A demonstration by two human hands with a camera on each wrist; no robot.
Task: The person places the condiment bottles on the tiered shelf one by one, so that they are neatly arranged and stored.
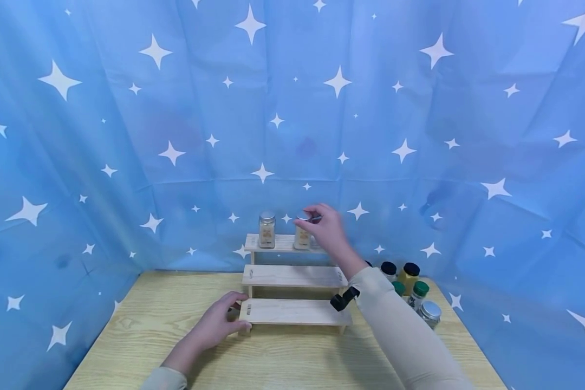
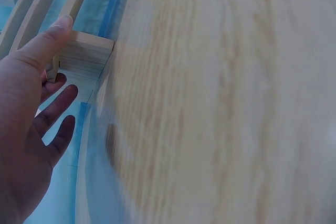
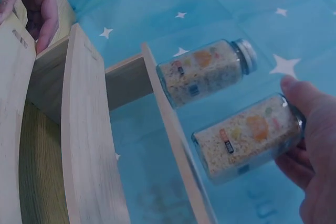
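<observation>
A three-tier wooden rack (image 1: pixel 294 312) stands on the table against the curtain. My left hand (image 1: pixel 216 322) holds the left end of its lowest shelf, thumb along the front edge and fingers behind, as the left wrist view shows. Over the top shelf, my right hand (image 1: pixel 324 226) pinches the silver lid of a square glass seasoning jar (image 3: pixel 244 137) filled with pale granules. That jar is upright, its base right at the shelf. To its left, a matching jar (image 1: pixel 267 233) with a silver lid stands on the same shelf.
Right of the rack, partly behind my right forearm, several more jars stand on the table: a black-lidded yellow one (image 1: pixel 409 279), a green-lidded one (image 1: pixel 417 296) and a silver-lidded one (image 1: pixel 430 313). A blue star-patterned curtain (image 1: pixel 302 108) surrounds the wooden table (image 1: pixel 185 287).
</observation>
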